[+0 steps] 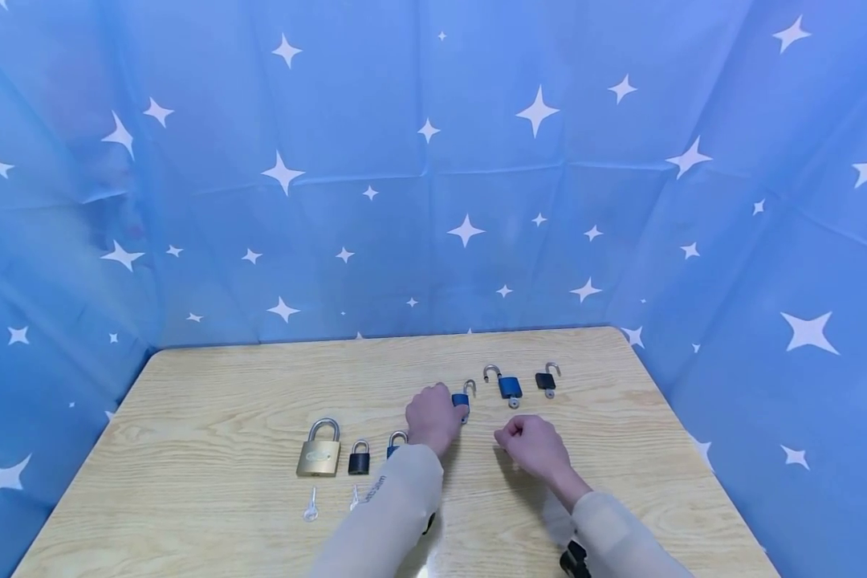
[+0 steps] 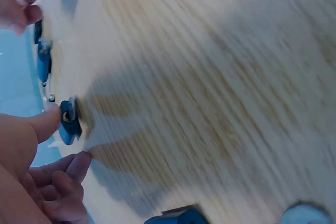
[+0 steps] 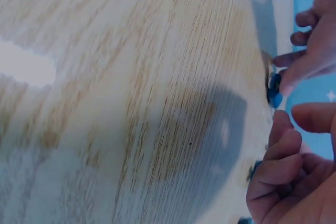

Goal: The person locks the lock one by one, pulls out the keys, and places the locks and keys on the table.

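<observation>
a blue curtain printed with white four-pointed stars hangs behind and beside a pale wood-grained surface. near its far edge, a small blue padlock with a raised silver shackle lies at the left hand, whose thumb touches it while the fingers stand apart from the thumb. the right hand hangs nearer the front, thumb and index apart, the other fingers loosely curled, holding nothing. a larger blue padlock with an open shackle and a black padlock with an open shackle lie beyond it; round silver key heads show at their bottoms. left of the hands are a big brass padlock, a black closed padlock, a partly hidden blue closed padlock and two silver keys. bare wood runs from the right hand to the right edge.
</observation>
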Available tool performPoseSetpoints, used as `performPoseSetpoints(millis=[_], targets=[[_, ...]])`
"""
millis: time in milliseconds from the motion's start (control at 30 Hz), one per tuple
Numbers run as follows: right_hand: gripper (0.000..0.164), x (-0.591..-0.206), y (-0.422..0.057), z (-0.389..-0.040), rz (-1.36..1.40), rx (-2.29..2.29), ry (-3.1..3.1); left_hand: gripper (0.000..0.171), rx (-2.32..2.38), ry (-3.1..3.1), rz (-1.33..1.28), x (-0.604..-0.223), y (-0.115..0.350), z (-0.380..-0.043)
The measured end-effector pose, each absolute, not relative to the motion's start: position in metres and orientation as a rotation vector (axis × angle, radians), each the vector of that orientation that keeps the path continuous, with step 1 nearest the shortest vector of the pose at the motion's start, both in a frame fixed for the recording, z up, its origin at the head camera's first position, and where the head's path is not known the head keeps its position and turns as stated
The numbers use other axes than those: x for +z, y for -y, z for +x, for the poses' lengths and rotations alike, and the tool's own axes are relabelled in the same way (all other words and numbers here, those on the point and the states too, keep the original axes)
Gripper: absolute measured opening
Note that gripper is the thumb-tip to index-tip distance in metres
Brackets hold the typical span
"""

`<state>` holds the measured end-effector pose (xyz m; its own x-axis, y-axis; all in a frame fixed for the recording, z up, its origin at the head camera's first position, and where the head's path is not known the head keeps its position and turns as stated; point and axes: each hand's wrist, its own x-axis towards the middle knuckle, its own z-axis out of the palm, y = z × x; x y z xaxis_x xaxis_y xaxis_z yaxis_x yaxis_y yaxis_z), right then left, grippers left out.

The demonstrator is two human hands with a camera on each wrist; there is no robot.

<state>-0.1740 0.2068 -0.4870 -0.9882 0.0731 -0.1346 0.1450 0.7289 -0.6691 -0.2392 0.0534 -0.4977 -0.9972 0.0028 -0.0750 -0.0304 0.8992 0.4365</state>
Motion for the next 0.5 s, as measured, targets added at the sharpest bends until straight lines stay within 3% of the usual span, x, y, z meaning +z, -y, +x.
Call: performPoseSetpoints(millis=[267,500], targets=[[0.019,-0.488,-0.205,-0.173,0.2,-1.112,-2.824,0.036,0.457,-3.063,0.009,-0.507,-0.069,-0.245],[0.019,-0.49,-0.205,-0.173,0.209,-1.121,-2.822,0.03,0.548,-3.044,-0.003,-0.51,-0.065,-0.247]])
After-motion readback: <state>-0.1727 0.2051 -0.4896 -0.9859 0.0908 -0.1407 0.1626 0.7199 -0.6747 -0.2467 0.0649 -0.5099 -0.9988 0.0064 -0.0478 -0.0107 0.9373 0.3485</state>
